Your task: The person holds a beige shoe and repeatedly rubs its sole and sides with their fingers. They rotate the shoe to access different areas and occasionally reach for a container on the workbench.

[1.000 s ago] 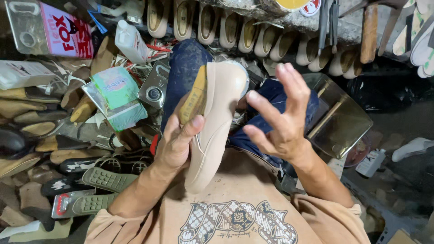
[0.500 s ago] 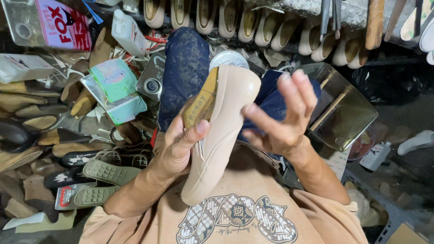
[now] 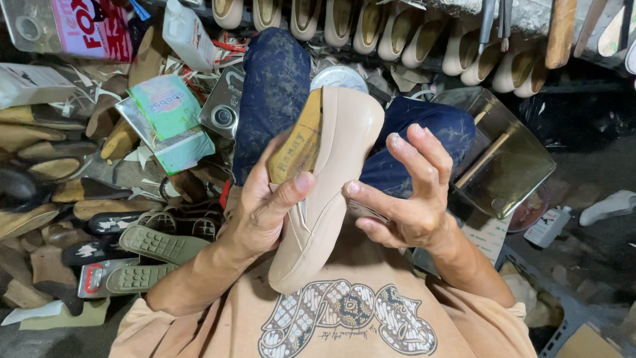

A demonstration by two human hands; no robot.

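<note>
Item: beige slip-on shoe (image 3: pixel 331 192), unfinished, mounted on a tan last whose top shows at the opening. Held upright-tilted in front of the person's chest, toe end pointing away toward the knees, heel end low against the printed shirt (image 3: pixel 344 318).

Left hand (image 3: pixel 262 212): clamped on the shoe from the left side, thumb pressed across the upper, fingers hidden behind the last.

Right hand (image 3: pixel 411 192): open, fingers spread and curled, nothing held. Fingertips now lie just beside the shoe's right flank, thumb tip touching or nearly touching the upper; contact cannot be told for certain.

Change noted: over the last second the right hand has closed in from a raised, well-apart position to the shoe's side, and the shoe has risen slightly. Judged meaning: the free hand is being brought in to feel or smooth the upper while the left hand steadies it.

Surroundings: dark blue trousered knees (image 3: pixel 278 93) behind the shoe. Row of beige shoes (image 3: pixel 371 26) on a rack along the top edge. Green soles (image 3: pixel 159 245) and mixed dark soles heaped at the left. Green packet (image 3: pixel 165 106) upper left. Glass-like tray with a stick (image 3: pixel 503 159) at the right.
</note>
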